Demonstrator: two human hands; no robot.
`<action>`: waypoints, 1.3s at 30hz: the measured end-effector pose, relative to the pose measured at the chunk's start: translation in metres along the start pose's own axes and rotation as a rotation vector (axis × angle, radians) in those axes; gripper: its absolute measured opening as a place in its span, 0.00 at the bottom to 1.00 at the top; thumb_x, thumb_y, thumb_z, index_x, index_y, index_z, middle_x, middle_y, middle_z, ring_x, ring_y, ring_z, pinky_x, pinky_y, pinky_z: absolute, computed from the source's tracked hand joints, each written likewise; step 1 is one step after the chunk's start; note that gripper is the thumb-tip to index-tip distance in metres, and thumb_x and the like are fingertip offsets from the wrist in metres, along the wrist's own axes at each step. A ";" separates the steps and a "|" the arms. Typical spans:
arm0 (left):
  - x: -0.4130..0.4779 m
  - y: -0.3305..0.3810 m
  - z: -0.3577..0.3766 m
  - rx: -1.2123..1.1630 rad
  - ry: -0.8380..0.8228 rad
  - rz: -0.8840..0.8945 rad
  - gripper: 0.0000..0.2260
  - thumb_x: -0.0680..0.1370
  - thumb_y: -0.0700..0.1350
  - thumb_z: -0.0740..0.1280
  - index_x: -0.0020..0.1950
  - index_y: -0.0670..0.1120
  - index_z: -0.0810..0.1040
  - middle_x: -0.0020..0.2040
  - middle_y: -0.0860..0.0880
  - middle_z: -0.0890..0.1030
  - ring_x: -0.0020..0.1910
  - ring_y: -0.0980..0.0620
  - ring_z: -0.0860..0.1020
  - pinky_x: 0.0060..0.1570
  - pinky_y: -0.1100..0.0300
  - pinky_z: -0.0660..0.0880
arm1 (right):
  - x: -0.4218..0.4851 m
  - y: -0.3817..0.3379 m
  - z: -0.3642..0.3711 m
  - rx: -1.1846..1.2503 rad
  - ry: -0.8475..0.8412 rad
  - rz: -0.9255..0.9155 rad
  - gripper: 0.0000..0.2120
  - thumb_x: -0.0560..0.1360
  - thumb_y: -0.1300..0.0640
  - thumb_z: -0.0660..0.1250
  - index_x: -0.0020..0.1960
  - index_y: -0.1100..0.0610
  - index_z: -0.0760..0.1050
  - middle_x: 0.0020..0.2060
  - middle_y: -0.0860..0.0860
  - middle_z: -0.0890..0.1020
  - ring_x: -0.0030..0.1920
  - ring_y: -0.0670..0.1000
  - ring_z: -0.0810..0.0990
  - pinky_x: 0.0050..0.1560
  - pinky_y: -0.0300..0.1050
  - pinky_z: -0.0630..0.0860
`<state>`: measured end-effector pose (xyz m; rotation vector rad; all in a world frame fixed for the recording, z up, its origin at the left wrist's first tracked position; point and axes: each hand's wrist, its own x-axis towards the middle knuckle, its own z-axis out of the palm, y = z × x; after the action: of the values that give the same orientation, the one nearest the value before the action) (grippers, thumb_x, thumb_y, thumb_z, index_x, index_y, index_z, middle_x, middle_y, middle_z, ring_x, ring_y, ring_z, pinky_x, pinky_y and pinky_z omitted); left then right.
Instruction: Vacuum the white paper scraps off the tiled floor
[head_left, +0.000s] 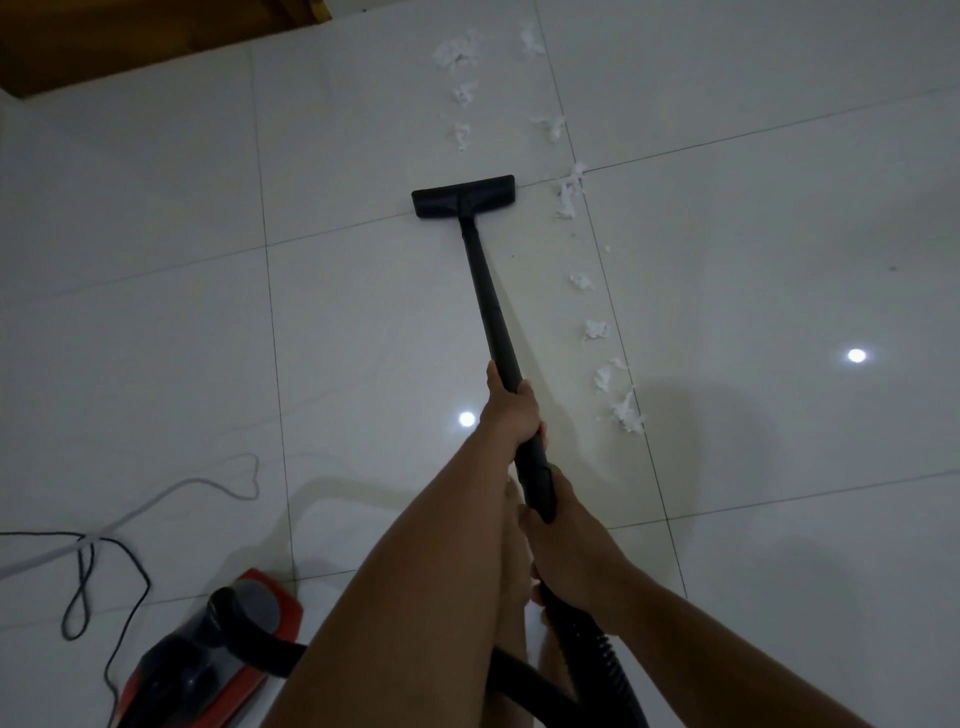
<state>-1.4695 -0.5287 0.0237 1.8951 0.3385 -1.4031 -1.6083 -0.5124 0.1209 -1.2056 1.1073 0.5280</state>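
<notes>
A black vacuum wand (491, 306) runs from my hands out to a flat black floor head (463, 197) resting on the white tiled floor (156, 322). My left hand (509, 410) grips the wand higher up. Lower, at the handle where the ribbed hose (597, 654) begins, my right hand (566, 545) grips it. White paper scraps lie in a line to the right of the wand (623, 405), beside the head (569, 192), and further ahead (460, 57).
The red and black vacuum body (218, 649) sits at the lower left. A black cord (83, 587) and a white cable (156, 499) loop on the floor beside it. A wooden furniture edge (104, 36) fills the top left corner.
</notes>
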 end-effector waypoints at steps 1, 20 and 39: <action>0.000 0.004 -0.002 -0.001 -0.003 0.000 0.29 0.87 0.50 0.55 0.81 0.66 0.42 0.38 0.45 0.75 0.29 0.51 0.74 0.49 0.48 0.82 | 0.002 -0.004 0.000 0.004 -0.001 0.010 0.21 0.84 0.46 0.59 0.75 0.41 0.59 0.38 0.52 0.79 0.33 0.49 0.78 0.39 0.48 0.80; -0.078 -0.015 0.004 -0.017 -0.007 -0.125 0.24 0.86 0.49 0.55 0.80 0.63 0.51 0.38 0.45 0.74 0.29 0.52 0.72 0.43 0.53 0.78 | -0.087 -0.008 -0.001 -0.003 -0.029 0.063 0.16 0.83 0.54 0.60 0.70 0.47 0.66 0.41 0.50 0.77 0.42 0.52 0.77 0.60 0.59 0.81; -0.133 -0.049 0.013 -0.013 -0.025 -0.176 0.27 0.86 0.48 0.55 0.81 0.64 0.48 0.39 0.45 0.75 0.30 0.52 0.73 0.42 0.54 0.78 | -0.144 0.014 0.002 -0.023 -0.065 0.139 0.20 0.82 0.57 0.60 0.73 0.51 0.64 0.42 0.53 0.77 0.46 0.55 0.77 0.63 0.60 0.78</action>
<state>-1.5565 -0.4758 0.1224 1.8722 0.5116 -1.5346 -1.6788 -0.4754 0.2414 -1.1288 1.1371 0.6832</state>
